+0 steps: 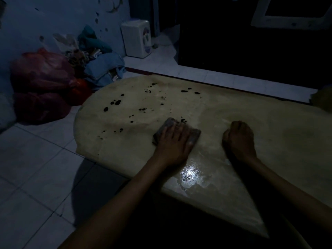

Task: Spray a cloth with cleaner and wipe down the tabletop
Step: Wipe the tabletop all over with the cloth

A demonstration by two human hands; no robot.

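Both forearms reach in from the bottom edge over the near rim of the tabletop (233,108), a pale surface with a rounded left end, dim room, only one view; left hand (173,141) lies flat, palm down, fingers straight and slightly spread, pressing on a grey folded cloth (195,135); cloth sits on the tabletop, left of centre, its corners showing on both sides of the hand; right hand (239,139) rests on the tabletop well to the right of the cloth, fingers curled into a loose fist, holding nothing visible; dark spots (115,102) scattered over the left and far part of the tabletop, nearest cluster just beyond the left fingertips; wet shiny patch (188,175) with a bright glare near the front edge, between the two forearms; off the table, on the tiled floor (36,159) to the left, red plastic bags (41,81) and a pile of clothes (104,67) against the wall; white appliance (137,38) stands farther back on the floor; yellowish object (322,100) at the far right edge, too dark to identify.
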